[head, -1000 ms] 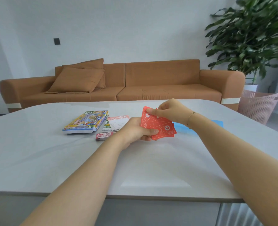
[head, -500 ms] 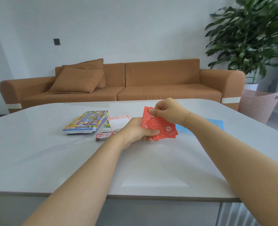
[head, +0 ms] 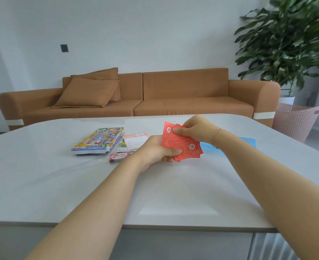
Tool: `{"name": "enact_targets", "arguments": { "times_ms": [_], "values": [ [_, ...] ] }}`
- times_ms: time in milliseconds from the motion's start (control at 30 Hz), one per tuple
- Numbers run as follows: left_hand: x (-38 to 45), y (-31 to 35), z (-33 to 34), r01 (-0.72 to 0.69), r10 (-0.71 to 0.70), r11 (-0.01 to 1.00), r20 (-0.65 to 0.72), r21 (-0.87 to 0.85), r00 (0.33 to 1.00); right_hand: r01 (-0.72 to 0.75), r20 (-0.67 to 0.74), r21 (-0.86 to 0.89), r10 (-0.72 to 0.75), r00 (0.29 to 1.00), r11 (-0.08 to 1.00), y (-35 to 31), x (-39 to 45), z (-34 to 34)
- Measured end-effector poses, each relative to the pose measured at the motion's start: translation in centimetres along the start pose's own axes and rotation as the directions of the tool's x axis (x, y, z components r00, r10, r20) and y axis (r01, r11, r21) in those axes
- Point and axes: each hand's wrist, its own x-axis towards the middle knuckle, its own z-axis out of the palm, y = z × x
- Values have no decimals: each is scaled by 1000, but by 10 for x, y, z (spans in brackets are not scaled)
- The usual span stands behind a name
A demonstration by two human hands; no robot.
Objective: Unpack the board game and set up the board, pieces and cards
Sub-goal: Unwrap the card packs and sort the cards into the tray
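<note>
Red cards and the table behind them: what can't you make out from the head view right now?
- Red cards: only patterned backs show; faces turned away, and the count is hidden by overlap and both hands, left hand, right hand.
- Blue sheet: mostly hidden behind the right forearm.
- Leaflet: print too small to read.
- Small red pack: label too small, partly behind the left wrist.

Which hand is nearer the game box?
Left. The left hand holds the red cards just right of the game box; the right hand pinches the cards' top edge, farther right.
</note>
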Motion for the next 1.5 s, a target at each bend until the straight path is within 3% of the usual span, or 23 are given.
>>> {"name": "enact_targets", "arguments": {
  "times_ms": [100,267,467,700,867,1134,1367,1500],
  "values": [
    [0,0,0,1,-1,1000,-1,-4,1000,23,46,99,-27,999,995,0,-2,-1],
    [0,-2,-1,4,-4,1000,9,-12,1000,42,96,78,-50,994,996,1,-2,-3],
    [0,-1,-1,-1,1,1000,-4,-5,1000,35,-46,79,-31,998,996,1,1,-1],
    [0,-1,-2,2,-2,1000,-15,-3,1000,128,-70,182,-117,991,975,2,2,1],
    [1,0,-4,-17,17,1000,-65,-4,998,44,-48,50,-42,998,998,5,2,-5],
    [0,3,-3,-42,41,999,-98,-10,994,97,-123,130,-82,989,987,1,2,-3],
    [1,3,-4,-65,63,998,-140,-9,988,39,-132,187,-15,991,982,6,1,-5],
    [1,3,-5,-45,44,999,-139,-9,989,89,-179,148,-62,982,985,6,2,-4]
  ]
}}
